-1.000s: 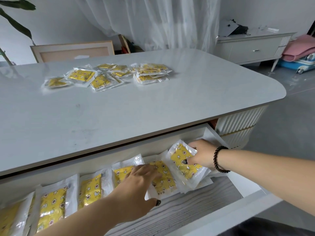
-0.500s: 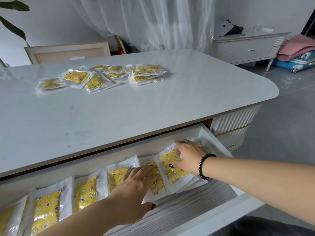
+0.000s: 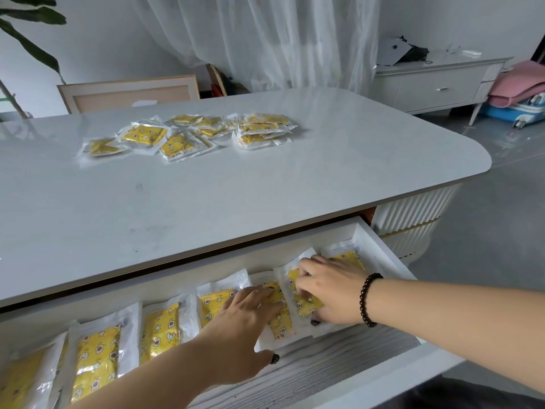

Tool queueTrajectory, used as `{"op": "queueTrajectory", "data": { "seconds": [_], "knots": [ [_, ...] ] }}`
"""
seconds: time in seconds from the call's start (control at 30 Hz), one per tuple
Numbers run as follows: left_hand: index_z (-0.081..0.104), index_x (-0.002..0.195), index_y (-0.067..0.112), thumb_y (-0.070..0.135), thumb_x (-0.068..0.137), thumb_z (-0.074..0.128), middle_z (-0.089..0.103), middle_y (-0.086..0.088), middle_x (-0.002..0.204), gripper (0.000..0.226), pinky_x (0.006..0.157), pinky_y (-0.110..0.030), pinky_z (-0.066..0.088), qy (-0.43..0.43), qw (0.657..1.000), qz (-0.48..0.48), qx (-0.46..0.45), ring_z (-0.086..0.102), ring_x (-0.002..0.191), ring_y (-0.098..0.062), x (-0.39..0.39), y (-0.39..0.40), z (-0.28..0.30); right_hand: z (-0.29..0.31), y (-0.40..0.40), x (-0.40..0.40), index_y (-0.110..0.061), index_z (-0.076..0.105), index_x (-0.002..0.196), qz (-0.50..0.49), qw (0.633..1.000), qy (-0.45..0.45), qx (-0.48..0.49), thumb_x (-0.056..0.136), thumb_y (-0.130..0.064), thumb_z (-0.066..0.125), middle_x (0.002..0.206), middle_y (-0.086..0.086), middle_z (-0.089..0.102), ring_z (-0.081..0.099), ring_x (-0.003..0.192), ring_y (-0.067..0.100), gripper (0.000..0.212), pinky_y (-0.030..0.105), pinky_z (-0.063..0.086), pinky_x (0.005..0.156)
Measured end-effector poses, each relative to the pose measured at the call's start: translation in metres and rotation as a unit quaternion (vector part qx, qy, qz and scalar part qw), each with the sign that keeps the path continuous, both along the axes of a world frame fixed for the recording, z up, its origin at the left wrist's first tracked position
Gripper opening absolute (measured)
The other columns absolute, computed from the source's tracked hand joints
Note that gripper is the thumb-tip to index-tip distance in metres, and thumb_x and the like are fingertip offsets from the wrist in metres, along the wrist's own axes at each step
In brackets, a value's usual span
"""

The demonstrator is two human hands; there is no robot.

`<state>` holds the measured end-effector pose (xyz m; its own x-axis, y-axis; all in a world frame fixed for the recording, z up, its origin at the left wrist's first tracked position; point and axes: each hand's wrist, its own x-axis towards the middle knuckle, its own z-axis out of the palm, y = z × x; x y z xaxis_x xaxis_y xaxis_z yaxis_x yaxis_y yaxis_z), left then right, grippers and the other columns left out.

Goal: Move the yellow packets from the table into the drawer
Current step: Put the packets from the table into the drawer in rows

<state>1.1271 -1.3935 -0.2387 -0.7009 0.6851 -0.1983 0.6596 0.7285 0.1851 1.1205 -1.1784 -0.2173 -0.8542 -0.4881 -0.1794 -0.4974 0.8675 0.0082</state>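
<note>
Several yellow packets [image 3: 177, 143] in clear wrappers lie in a loose pile at the far middle of the white table [image 3: 324, 172]. The white drawer [image 3: 380, 249] under the near table edge stands pulled out, with a row of yellow packets [image 3: 97, 352] laid side by side in it. My left hand [image 3: 244, 323] rests with straight fingers on one packet [image 3: 277, 317] in the row. My right hand [image 3: 330, 293], with a black bead bracelet on the wrist, holds the neighbouring packet [image 3: 303, 305] between curled fingers at its top edge and the thumb at its lower edge. One more packet [image 3: 348, 256] lies at the drawer's right end.
A wood-framed panel [image 3: 129, 93] leans beyond the table's far edge, with a plant [image 3: 26, 45] at far left. A white sideboard [image 3: 436, 87] stands at back right, beside a pink blanket [image 3: 519, 84] on a blue case [image 3: 519, 110]. Grey floor lies to the right.
My right hand has brought its packet down and to the left, flat into the row beside the one under my left hand. The left hand has stayed in place.
</note>
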Motion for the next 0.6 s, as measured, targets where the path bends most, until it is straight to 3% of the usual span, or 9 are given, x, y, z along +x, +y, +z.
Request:
{"op": "queueTrajectory", "data": {
  "seconds": [0.17, 0.27, 0.4, 0.5, 0.6],
  "knots": [
    [0.022, 0.148, 0.033, 0.053, 0.087, 0.055, 0.014, 0.009, 0.157, 0.072, 0.118, -0.035, 0.009, 0.01, 1.0, 0.006, 0.023, -0.001, 0.145, -0.01, 0.001, -0.002, 0.011, 0.004, 0.002, 0.003, -0.02, 0.055, 0.109, -0.003, 1.0, -0.017, 0.002, 0.081, -0.045, 0.065, 0.119, -0.003, 0.041, 0.04, 0.111, 0.017, 0.039, 0.033, 0.043, 0.092],
    [0.035, 0.142, 0.034, 0.046, 0.089, 0.054, 0.03, 0.013, 0.15, 0.058, 0.114, -0.025, 0.021, 0.032, 0.997, -0.001, 0.073, 0.013, 0.142, -0.006, 0.006, -0.008, 0.026, 0.016, 0.002, 0.007, -0.022, 0.055, 0.111, -0.009, 0.999, -0.052, -0.002, 0.079, -0.053, 0.064, 0.124, -0.006, 0.039, 0.041, 0.114, 0.015, 0.046, 0.034, 0.043, 0.095],
    [0.048, 0.131, 0.036, 0.034, 0.094, 0.048, 0.051, 0.02, 0.13, 0.037, 0.091, -0.016, 0.04, 0.057, 0.986, 0.006, 0.154, 0.046, 0.117, 0.002, 0.012, -0.019, 0.063, 0.054, -0.008, 0.015, -0.027, 0.057, 0.111, -0.025, 0.995, -0.07, -0.065, 0.085, -0.044, 0.061, 0.117, -0.013, 0.047, 0.047, 0.09, 0.005, 0.032, 0.025, 0.046, 0.083],
    [0.057, 0.12, 0.034, 0.027, 0.094, 0.048, 0.063, 0.019, 0.112, 0.028, 0.078, -0.012, 0.046, 0.074, 0.977, -0.004, 0.2, 0.055, 0.1, 0.003, 0.015, -0.03, 0.094, 0.084, -0.021, 0.014, -0.026, 0.064, 0.099, -0.032, 0.984, -0.06, -0.166, 0.086, -0.033, 0.063, 0.096, -0.015, 0.058, 0.056, 0.088, 0.004, 0.015, 0.018, 0.047, 0.078],
    [0.061, 0.111, 0.035, 0.027, 0.091, 0.05, 0.067, 0.02, 0.096, 0.024, 0.071, -0.014, 0.049, 0.075, 0.966, 0.023, 0.245, 0.061, 0.084, 0.002, 0.009, -0.052, 0.119, 0.109, -0.034, 0.009, -0.029, 0.066, 0.088, -0.044, 0.966, -0.041, -0.252, 0.085, -0.025, 0.066, 0.089, -0.015, 0.064, 0.059, 0.082, -0.001, 0.004, 0.01, 0.045, 0.071]
  ]
}}
